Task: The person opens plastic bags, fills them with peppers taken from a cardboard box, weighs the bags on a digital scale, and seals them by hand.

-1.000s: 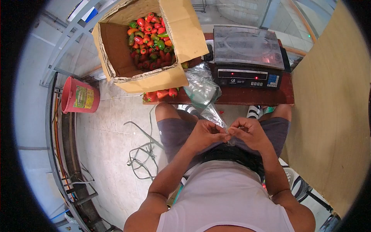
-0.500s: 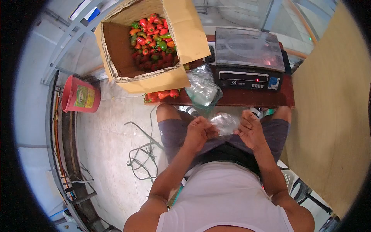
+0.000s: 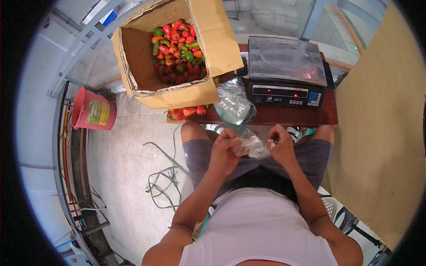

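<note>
A small clear plastic bag [image 3: 256, 147] is crumpled above my lap, between my two hands. My left hand [image 3: 225, 150] is closed on one side of it. My right hand [image 3: 281, 144] has its fingers pinched together at the bag's other side, and its fingertips partly hide the edge there. Just beyond, a bundle of clear plastic bags [image 3: 234, 103] lies on the reddish-brown bench [image 3: 293, 116], with its near end hanging over the front edge.
An open cardboard box [image 3: 177, 98] of red and green peppers [image 3: 177, 46] stands on the bench's left. A few red peppers [image 3: 189, 111] lie before it. At right is a digital scale [image 3: 286, 91]. A pink bucket [image 3: 93, 109] and green strapping [image 3: 162, 188] are on the floor.
The bag was stretched flatter between my hands and is now more bunched, with folds toward my left hand. My right hand has shifted slightly left, its fingers more curled.
</note>
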`<state>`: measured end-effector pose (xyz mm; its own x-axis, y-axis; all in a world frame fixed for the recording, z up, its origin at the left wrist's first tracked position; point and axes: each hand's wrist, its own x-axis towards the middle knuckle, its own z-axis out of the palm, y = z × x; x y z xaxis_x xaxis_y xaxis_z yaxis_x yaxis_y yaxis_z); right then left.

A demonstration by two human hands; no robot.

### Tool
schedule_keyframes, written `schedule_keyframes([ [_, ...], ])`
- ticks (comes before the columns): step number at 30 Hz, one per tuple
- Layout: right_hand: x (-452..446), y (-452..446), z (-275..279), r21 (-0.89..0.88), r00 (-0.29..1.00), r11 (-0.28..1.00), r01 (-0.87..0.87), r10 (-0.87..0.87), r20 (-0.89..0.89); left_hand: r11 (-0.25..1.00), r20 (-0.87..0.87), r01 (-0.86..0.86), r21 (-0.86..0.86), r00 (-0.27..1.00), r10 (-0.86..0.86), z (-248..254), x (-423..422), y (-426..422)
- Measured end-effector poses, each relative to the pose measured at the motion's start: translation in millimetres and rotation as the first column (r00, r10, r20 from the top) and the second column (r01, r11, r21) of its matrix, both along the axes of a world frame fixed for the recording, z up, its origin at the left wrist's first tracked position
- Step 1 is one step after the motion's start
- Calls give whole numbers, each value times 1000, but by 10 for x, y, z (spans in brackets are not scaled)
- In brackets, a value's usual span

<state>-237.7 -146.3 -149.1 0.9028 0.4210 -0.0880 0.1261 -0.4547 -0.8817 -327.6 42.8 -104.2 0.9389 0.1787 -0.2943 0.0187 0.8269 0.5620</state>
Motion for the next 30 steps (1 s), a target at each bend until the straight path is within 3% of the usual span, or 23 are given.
schedule_keyframes([
  [2, 55, 43, 40, 76, 979, 995, 69, -82, 185, 956, -63, 97, 277, 995, -83, -102, -27, -14],
  [3, 69, 29, 68, 208, 997, 976, 72, -68, -27, 782, -95, 116, 612, 993, -73, -131, -12, -14],
  [5, 78, -13, 138, 442, 903, 883, 156, 53, -426, 135, -142, 143, 981, 990, -19, -203, 7, -15],
  [8, -29, 28, 223, 702, 614, 559, 441, 383, -690, 702, -283, 204, 683, 959, -3, -710, 107, 35],
  [10, 16, -129, 126, 758, 471, 443, 479, 599, -648, 970, -335, 121, 209, 941, -45, -482, 161, -45],
  [11, 40, -183, 71, 773, 389, 385, 504, 698, -601, 997, -352, 55, -60, 933, -72, -401, 172, -64],
  [12, 42, -172, 121, 738, 638, 647, 193, 488, -595, 981, -227, 105, -161, 964, -140, -446, 158, -46],
  [13, 40, -161, 202, 504, 851, 862, -60, 308, -426, 953, -94, 167, -252, 976, -196, -526, 132, -16],
  [14, 43, -156, 248, 135, 969, 974, -184, 203, -139, 912, 43, 240, -332, 970, -239, -576, 108, -5],
  [15, 57, -164, 219, 5, 989, 989, -149, 149, 18, 961, -54, 272, -49, 960, -274, -470, 91, -69],
  [17, 136, -197, 130, -234, 933, 972, -6, 89, 347, 795, -243, 351, 495, 934, -261, -173, 103, -256],
  [18, 181, -179, 136, -88, 950, 994, 63, -33, 311, 632, -228, 303, 714, 953, -199, -185, 111, -275],
  [20, 217, -76, 148, 197, 953, 958, 210, -246, 179, 164, -152, 165, 973, 985, -87, -256, 100, -270],
  [21, 174, -43, 149, 367, 965, 896, 251, -202, -166, 211, -134, 140, 967, 990, -43, -472, 114, -214],
  [22, 120, -24, 155, 498, 877, 798, 339, -77, -474, 256, -113, 109, 960, 994, 0, -818, 161, -127],
  [23, 99, -45, 148, 599, 778, 698, 393, 94, -621, 303, -94, 76, 950, 995, 43, -1002, 200, -87],
  [24, 79, -65, 140, 634, 633, 601, 487, 257, -730, 664, -186, 88, 742, 979, 78, -861, 239, -103],
  [25, 82, -122, 113, 683, 555, 512, 521, 404, -727, 911, -284, 52, 408, 956, 73, -586, 302, -128],
  [26, 84, -150, 100, 713, 472, 419, 563, 545, -693, 1000, -369, -26, 8, 929, 27, -436, 331, -136],
  [27, 90, -150, 120, 653, 726, 709, 266, 298, -620, 999, -322, 30, -29, 946, -37, -454, 302, -123],
  [28, 107, -147, 157, 383, 922, 923, 28, 125, -368, 994, -270, 87, -62, 958, -101, -488, 251, -104],
  [29, 133, -144, 178, -15, 997, 997, -76, 76, -15, 985, -216, 148, -92, 962, -165, -512, 211, -103],
  [30, 171, -149, 94, 49, 998, 999, 17, -20, 64, 969, -216, 222, 103, 957, -196, -443, 176, -183],
])
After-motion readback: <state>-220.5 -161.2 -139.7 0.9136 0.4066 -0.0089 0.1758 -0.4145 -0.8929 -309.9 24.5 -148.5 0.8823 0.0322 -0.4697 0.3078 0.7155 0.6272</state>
